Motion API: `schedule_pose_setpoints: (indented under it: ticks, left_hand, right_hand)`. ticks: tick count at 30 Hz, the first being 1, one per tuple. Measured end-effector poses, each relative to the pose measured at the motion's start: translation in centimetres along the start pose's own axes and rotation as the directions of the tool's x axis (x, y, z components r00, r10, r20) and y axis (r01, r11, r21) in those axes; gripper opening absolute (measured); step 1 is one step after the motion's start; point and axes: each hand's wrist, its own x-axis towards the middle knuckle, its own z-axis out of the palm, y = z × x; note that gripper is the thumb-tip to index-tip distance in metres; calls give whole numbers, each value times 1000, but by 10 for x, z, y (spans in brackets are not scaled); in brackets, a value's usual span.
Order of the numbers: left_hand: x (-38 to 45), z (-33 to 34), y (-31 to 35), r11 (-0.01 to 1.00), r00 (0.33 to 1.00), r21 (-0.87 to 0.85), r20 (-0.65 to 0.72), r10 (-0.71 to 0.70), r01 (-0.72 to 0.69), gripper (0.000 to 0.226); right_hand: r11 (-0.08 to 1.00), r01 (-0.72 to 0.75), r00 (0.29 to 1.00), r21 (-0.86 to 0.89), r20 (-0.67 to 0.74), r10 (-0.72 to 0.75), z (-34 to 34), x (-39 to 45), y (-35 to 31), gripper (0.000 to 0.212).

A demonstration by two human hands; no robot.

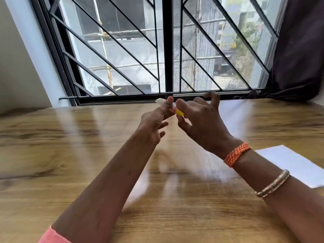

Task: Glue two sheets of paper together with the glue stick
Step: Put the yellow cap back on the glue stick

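Both hands are raised above the wooden table (70, 155) near the window. My left hand (154, 123) pinches the glue stick (179, 112), whose yellow part shows between the hands; a whitish end (160, 101) sticks out past my left fingertips. My right hand (201, 120) touches the yellow end with thumb and forefinger, its other fingers spread. One white sheet of paper (294, 163) lies at the table's right edge. Another white sheet (235, 116) lies farther back, partly hidden behind my right hand.
A barred window with a black frame (167, 50) runs along the table's far edge. A dark curtain (301, 50) hangs at the right. A white wall (21, 67) stands at the left.
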Motion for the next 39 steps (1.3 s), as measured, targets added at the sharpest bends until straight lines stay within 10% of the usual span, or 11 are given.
schedule_pose_setpoints:
  ticks: [3,6,8,10,11,20,24,26,29,33,39]
  left_hand:
    - [-1,2,-2,999,999,-30,19,29,-29,40]
    - [0,6,-3,985,995,-169,82,59,-45,31]
    - [0,7,-2,970,988,-238,134,74,-40,20]
    - [2,7,-1,970,981,-244,180,72,-26,16]
    - [2,6,-2,972,981,-235,183,63,-18,20]
    - [11,5,-5,994,996,-93,69,61,-55,14]
    - [14,1,-6,998,999,-46,11,34,-34,18]
    - [12,2,-8,999,1000,-41,9,26,-25,21]
    - [8,4,-12,993,998,-105,16,55,-53,22]
    - [3,10,-14,977,993,-194,56,102,-89,24]
    - [3,10,-14,973,993,-205,25,116,-108,23]
  right_hand:
    - [999,42,999,-32,-16,-43,-2,1,2,18]
    - [880,-299,951,368,42,306,-4,3,-7,16]
    - [343,-588,749,733,332,574,-12,10,-10,20]
    - [-302,-707,471,640,744,473,-19,15,-8,13]
    - [-422,-727,399,541,834,382,-20,14,-6,13]
    - [-305,-750,423,587,780,462,-13,11,-4,11]
    - [777,-454,889,435,161,429,2,-3,-4,18]
    - [956,-239,971,167,21,239,3,-6,-3,13]
    - [760,-449,885,469,117,450,0,-1,-7,19]
    - [-245,-760,444,603,755,482,-16,9,0,20]
    - [-323,-806,370,497,847,381,-14,6,-3,4]
